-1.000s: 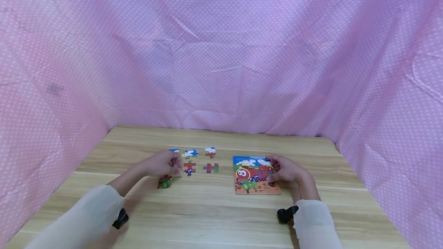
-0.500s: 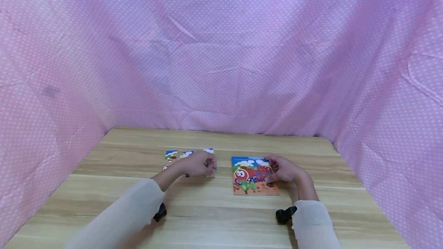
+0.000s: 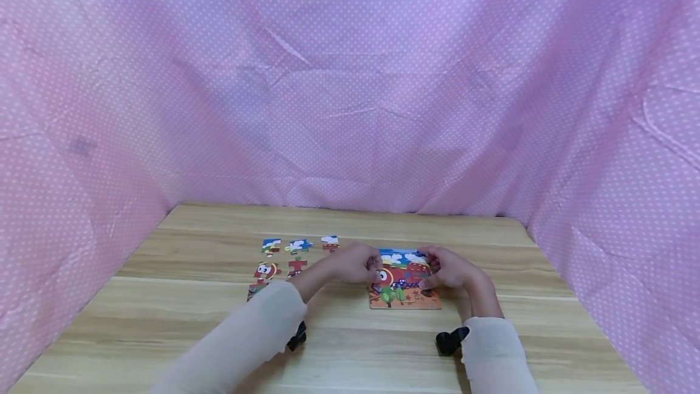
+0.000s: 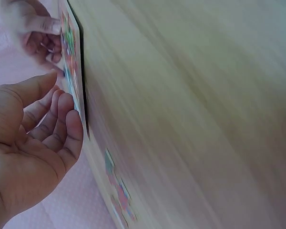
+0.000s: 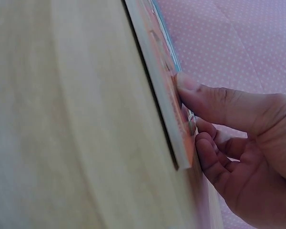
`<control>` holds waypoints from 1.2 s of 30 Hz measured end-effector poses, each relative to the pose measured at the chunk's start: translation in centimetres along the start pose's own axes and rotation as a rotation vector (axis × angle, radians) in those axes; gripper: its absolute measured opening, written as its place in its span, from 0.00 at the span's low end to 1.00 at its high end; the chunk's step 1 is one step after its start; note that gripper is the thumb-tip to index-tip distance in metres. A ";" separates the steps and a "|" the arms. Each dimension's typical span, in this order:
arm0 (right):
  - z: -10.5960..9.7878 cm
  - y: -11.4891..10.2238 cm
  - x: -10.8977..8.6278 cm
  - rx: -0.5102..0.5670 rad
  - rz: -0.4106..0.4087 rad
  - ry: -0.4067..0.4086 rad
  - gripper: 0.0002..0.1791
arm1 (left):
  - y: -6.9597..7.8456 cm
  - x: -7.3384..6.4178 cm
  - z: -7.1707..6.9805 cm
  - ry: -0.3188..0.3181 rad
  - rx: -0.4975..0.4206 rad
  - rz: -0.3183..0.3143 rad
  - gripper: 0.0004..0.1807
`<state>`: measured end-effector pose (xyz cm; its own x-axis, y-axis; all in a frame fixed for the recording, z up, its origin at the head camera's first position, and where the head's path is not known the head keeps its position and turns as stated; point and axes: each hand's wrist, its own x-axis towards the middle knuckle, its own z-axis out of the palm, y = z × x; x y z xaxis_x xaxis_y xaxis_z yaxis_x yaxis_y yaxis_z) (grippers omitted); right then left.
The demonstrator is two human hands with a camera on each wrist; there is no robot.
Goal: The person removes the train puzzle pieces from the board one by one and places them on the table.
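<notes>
A square puzzle board (image 3: 409, 300) with a red cartoon train picture lies flat on the table (image 3: 350, 345). At its right side my right hand (image 3: 449, 269) holds it, thumb over the printed face and the other fingers curled by the edge. The right wrist view shows this thumb (image 5: 187, 85) on the board's face. My left hand (image 3: 358, 263) is at the board's left edge, overlapping its upper left part. Loosely curled fingers and nothing visible between them show in the left wrist view, where the left hand (image 4: 35, 138) faces the right one.
Several loose jigsaw pieces lie left of the board, such as a face piece (image 3: 266, 270), a cloud piece (image 3: 299, 246) and a corner piece (image 3: 271, 245). My left forearm covers part of that group. A pink dotted cloth (image 3: 350, 108) encloses the table at the back and sides.
My left hand has moved right, from over the loose pieces to the left edge of the puzzle board. My right hand has stayed in place on the board.
</notes>
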<state>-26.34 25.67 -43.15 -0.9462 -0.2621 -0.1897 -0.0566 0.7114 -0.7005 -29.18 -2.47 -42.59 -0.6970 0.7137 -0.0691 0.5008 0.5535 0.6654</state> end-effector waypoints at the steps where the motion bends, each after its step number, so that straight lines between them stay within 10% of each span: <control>1: 0.0 0.0 0.0 -0.002 -0.001 0.000 0.44 | 0.2 0.2 0.2 -0.002 -0.002 0.000 0.02; 36: -0.1 0.2 0.1 0.011 -0.011 -0.016 0.44 | 3.1 1.6 3.3 -0.015 0.038 -0.121 0.16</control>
<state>-26.50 25.84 -43.29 -0.9402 -0.2808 -0.1927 -0.0638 0.7011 -0.7102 -27.11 1.81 -43.07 -0.7459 0.6469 -0.1588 0.4325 0.6517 0.6231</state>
